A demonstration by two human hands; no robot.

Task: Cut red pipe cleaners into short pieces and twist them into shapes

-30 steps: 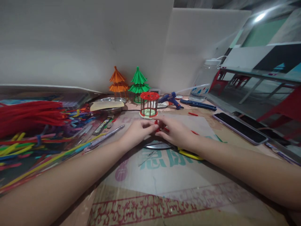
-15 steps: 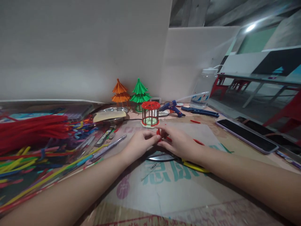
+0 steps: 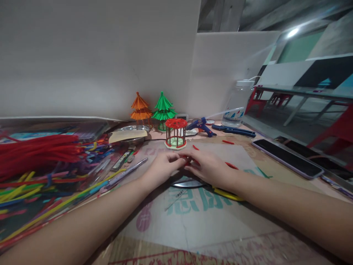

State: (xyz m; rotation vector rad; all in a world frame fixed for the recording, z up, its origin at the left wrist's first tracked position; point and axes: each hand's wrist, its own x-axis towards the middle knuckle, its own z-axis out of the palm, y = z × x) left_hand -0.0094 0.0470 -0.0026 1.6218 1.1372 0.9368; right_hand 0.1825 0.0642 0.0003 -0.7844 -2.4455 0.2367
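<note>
My left hand (image 3: 165, 167) and my right hand (image 3: 208, 165) meet at the fingertips in the middle of the table. Both are closed in a pinch on a short red pipe cleaner piece (image 3: 188, 159), mostly hidden by the fingers. Just beyond them stands a small round pavilion frame (image 3: 175, 134) with a red top ring, brown posts and a pale green base. Under the hands lies a round silver-rimmed object (image 3: 187, 183), partly covered. A yellow handle (image 3: 228, 194) shows below my right wrist. More red pieces (image 3: 231, 166) lie beside my right hand.
Orange (image 3: 140, 110) and green (image 3: 163, 110) pipe-cleaner pagodas stand at the back. A blue glue gun (image 3: 201, 127), blue-handled tool (image 3: 234, 130), bottle (image 3: 237, 105) and phone (image 3: 286, 158) are to the right. Bundled red pipe cleaners (image 3: 38, 152), a pen (image 3: 132, 167) and metal dish (image 3: 135, 140) lie left.
My right fingers have come down over the red pipe cleaner piece, so less of it shows. Both hands stay together in nearly the same place.
</note>
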